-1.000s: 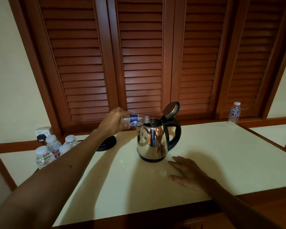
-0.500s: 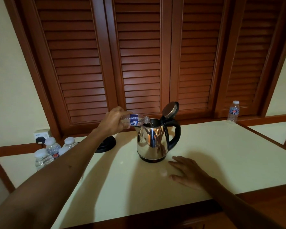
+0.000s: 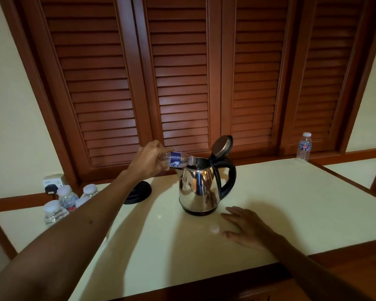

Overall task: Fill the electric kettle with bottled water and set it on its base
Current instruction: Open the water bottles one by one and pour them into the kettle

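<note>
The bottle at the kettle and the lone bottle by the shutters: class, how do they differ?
The bottle in the left hand lies tipped sideways, mouth at the kettle's opening; the far bottle stands upright on the counter. The held one is uncapped; the far one wears a white cap. Both are clear with blue labels.

Cream wood-edged tabletop [image 3: 269,213] bearing steel electric kettle [image 3: 199,187], round black base [image 3: 139,192], clear capped water bottles [image 3: 61,205], flat right hand [image 3: 248,229].
</note>
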